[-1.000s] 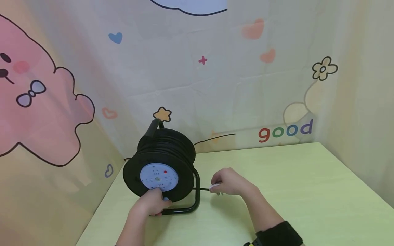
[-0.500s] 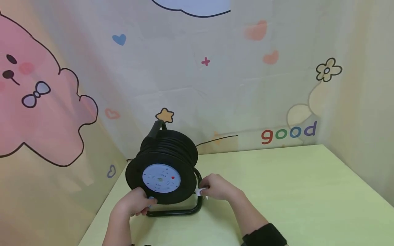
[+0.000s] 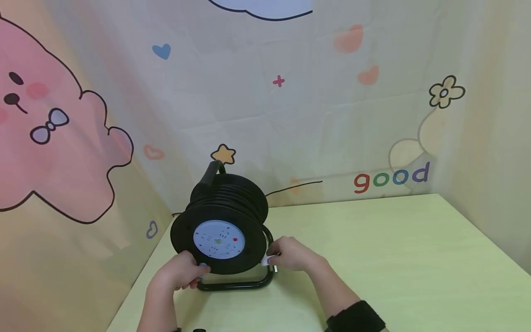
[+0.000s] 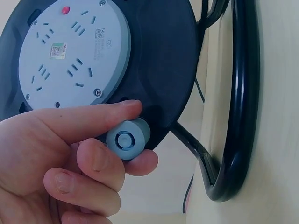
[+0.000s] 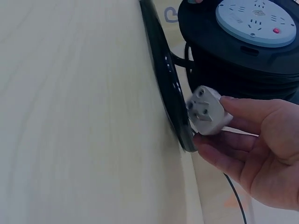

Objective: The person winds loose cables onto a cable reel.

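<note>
A black cable reel (image 3: 226, 266) stands on its tubular frame (image 3: 236, 286), with black cable wound behind the front disc. The disc carries a pale blue socket panel (image 3: 219, 239) with a red button (image 4: 66, 10). At the lower left of the disc my left hand (image 3: 179, 269) pinches the pale blue winding knob (image 4: 125, 140) between thumb and fingers. My right hand (image 3: 292, 254) holds a white plug (image 5: 206, 112) close against the right side of the reel. In the right wrist view its metal prongs face the camera, beside the frame tube.
The pale green table (image 3: 373, 258) extends far to the right of the reel. Behind it hangs a printed cloth (image 3: 290, 124). A thin dark cord (image 3: 294, 186) runs up against the cloth. A small dark object (image 3: 199, 330) shows at the bottom edge.
My left hand has swung the knob leftward and the disc has turned, its red button now farther clockwise. My right hand has come left with the plug, right up to the reel.
</note>
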A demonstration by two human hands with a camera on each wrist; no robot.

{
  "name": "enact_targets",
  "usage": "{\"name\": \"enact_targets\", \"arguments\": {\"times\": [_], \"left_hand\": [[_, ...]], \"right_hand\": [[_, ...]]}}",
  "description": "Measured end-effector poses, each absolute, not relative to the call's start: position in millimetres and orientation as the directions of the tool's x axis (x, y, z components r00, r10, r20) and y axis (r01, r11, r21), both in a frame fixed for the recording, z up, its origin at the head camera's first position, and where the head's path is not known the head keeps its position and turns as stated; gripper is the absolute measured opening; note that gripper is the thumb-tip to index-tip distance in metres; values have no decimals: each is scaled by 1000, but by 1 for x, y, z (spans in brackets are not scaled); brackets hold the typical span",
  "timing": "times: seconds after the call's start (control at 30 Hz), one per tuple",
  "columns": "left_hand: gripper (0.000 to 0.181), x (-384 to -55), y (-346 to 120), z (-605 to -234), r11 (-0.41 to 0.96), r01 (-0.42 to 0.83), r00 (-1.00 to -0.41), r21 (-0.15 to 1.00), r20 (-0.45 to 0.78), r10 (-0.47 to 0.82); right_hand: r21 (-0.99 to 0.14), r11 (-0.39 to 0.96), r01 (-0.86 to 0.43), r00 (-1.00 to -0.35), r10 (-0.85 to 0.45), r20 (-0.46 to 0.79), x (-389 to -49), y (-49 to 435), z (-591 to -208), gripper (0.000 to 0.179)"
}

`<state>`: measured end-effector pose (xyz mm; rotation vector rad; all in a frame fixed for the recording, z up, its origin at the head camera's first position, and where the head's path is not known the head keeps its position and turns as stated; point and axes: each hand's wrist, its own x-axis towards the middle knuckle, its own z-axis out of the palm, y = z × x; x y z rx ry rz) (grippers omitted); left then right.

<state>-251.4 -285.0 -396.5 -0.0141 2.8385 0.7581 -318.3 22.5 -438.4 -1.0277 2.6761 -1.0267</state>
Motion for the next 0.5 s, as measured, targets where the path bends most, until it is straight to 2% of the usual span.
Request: {"name": "enact_targets", "arguments": {"times": [0.27, 0.37, 0.5], "left_hand": [[43, -251, -290, -393, 873, -61, -987, 483, -162, 20], [43, -251, -291, -392, 875, -56, -990, 481, -143, 15], [44, -249, -294, -391, 872, -73, -991, 484, -130, -11]], "right_hand": [[-621, 537, -570, -788, -573, 228, -313, 46, -410, 14], [-633, 500, -591, -784, -541, 305, -310, 50, -397, 12], [-624, 422, -657, -744, -495, 449, -309, 47, -387, 15]]}}
